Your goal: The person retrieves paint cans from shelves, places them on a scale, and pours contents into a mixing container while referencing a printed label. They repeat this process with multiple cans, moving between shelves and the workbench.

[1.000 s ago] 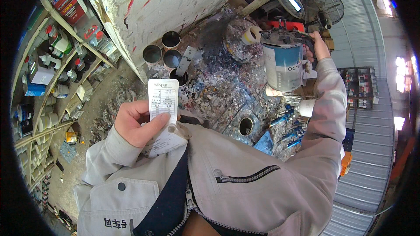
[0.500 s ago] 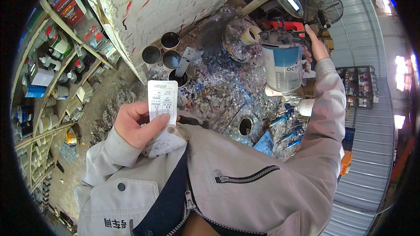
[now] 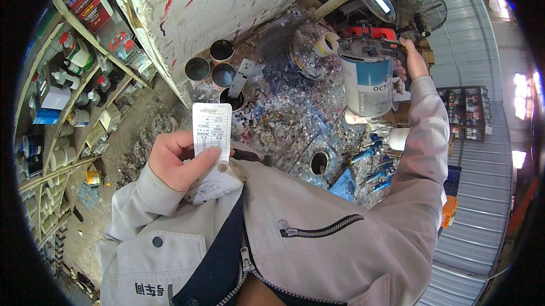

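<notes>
My left hand [image 3: 173, 161] pinches a white printed paper slip [image 3: 212, 127] between thumb and fingers, in front of my jacket. The lower part of the slip curls down by my chest. At the far right my right hand [image 3: 414, 61] is closed round the dark handle of a stirring lid [image 3: 366, 51], which is fitted on a paint can. The paint can [image 3: 368, 87], blue above and grey-white below, stands upright over the paint-spattered bench [image 3: 278, 127]. My fingers are partly hidden behind the can and handle.
Several dark-lined cups [image 3: 197, 69] stand by the white wall, with a grey strip [image 3: 241, 78] beside them. A display on a stalk [image 3: 379, 2] and a fan [image 3: 420, 11] are behind the can. Blue-handled tools [image 3: 372, 153] lie at right. Shelves of bottles [image 3: 76, 53] line the left.
My right hand has closed more on the lid's handle; its raised fingers have come down. The paint can has shifted very slightly. My left hand and the slip have stayed nearly still.
</notes>
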The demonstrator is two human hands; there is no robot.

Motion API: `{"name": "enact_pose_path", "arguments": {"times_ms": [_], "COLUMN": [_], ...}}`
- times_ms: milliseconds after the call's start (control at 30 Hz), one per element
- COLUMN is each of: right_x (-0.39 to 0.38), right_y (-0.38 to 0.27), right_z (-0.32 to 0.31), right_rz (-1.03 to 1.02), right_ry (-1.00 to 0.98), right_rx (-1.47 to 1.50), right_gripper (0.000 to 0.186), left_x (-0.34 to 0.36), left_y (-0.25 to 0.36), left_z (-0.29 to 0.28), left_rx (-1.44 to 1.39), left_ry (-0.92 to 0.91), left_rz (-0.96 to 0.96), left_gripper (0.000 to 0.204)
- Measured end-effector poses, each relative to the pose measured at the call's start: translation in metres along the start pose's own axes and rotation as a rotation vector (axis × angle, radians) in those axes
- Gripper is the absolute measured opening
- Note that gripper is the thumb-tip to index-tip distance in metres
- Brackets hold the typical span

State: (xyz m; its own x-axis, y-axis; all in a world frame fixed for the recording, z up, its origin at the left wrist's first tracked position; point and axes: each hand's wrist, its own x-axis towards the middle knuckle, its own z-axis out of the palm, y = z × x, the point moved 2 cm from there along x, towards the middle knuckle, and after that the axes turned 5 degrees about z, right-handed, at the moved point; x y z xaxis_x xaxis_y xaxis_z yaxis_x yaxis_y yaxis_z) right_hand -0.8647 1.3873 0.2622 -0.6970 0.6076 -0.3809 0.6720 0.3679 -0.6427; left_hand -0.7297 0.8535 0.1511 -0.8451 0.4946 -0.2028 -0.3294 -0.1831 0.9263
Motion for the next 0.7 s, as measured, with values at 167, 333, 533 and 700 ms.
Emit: {"name": "enact_pose_path", "arguments": {"times_ms": [167,333,533,700], "right_x": [0.000,-0.002,-0.010,-0.008], "right_y": [0.000,-0.002,-0.005,-0.005], "right_z": [0.001,0.003,0.004,0.005], "right_rz": [-0.034,-0.040,-0.027,-0.016], "right_ry": [0.022,-0.018,0.052,0.058], "right_rx": [0.078,0.026,-0.077,-0.064], "right_gripper": [0.056,0.061,0.070,0.073], "left_x": [0.000,-0.001,-0.001,-0.001], "left_y": [-0.001,-0.002,-0.002,0.000], "left_z": [0.000,0.000,0.000,0.000], "left_rx": [0.012,-0.001,-0.008,0.007], "left_ry": [0.011,0.013,0.006,0.001], "left_rz": [0.018,0.019,-0.004,-0.002], "left_gripper": [0.021,0.021,0.022,0.022]}}
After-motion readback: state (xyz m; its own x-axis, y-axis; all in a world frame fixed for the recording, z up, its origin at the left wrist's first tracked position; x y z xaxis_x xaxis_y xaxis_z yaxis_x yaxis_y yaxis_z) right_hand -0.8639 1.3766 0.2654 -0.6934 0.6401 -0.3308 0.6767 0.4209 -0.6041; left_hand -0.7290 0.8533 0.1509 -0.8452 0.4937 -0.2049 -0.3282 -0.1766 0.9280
